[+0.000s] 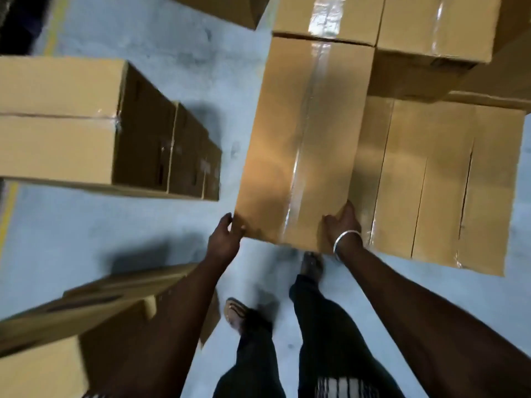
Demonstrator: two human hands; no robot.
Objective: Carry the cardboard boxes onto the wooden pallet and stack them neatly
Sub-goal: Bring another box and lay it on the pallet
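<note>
Both hands on one box (301, 145), the long taped carton in the middle of the view. Left hand (225, 239) grips its near left corner, fingers curled round the edge. Right hand (343, 224) lies on the near right corner, fingers bent over the top and side; a bangle (346, 239) sits on that wrist. The box's far end sits against the stack (431, 173) on the right, its near end out over the floor (86, 239); whether it is borne by the hands or rests on something beneath, cannot tell.

No pallet visible; it may lie under the right-hand stack, but cartons hide it.

Progress, as a judgement: mid-task. Several boxes stand grouped at right. Others remain apart: a row (71, 124) at left, more (51, 326) at lower left. Those likely await carrying.
</note>
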